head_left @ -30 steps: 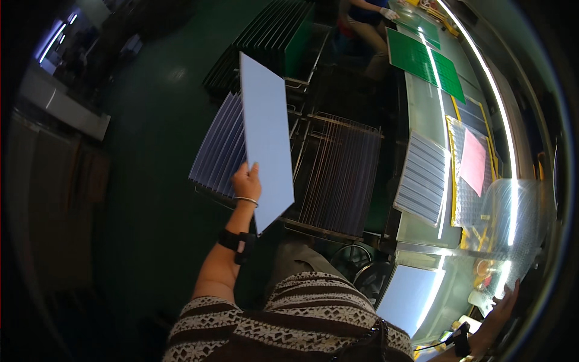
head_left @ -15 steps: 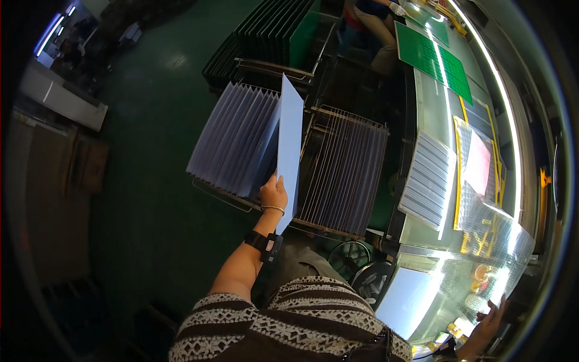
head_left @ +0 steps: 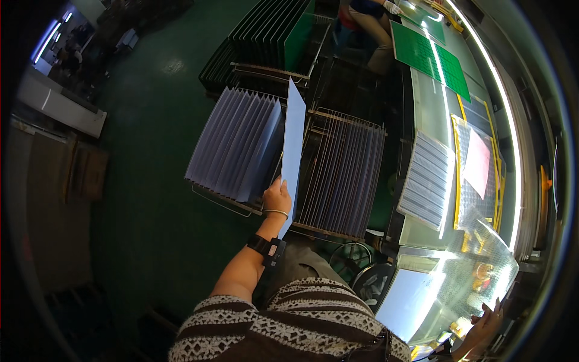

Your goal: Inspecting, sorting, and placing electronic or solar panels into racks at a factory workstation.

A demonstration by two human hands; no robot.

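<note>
The person's left hand [head_left: 277, 197] was closed on the left edge of a pale blue board [head_left: 294, 133], low down near its bottom corner. The board was up on its edge, over the gap between the left rack [head_left: 223, 201] and the right rack [head_left: 329, 233]. I could not tell if it touched the racks. Pale blue sheets [head_left: 232, 142] stood in a row in the left rack, and dark sheets [head_left: 347, 175] stood in the right rack.

The right hand [head_left: 486, 324] was over the near right corner of the desk [head_left: 416, 241], with its fingers partly spread. It was right by the near edge of a clear plastic sheet [head_left: 491, 253], but I could not tell if it had hold of it. A flat blue board [head_left: 404, 298] lay by the desk's left edge, near the front. Farther up that edge lay a striped board [head_left: 427, 181], and past it a green board [head_left: 429, 60]
</note>
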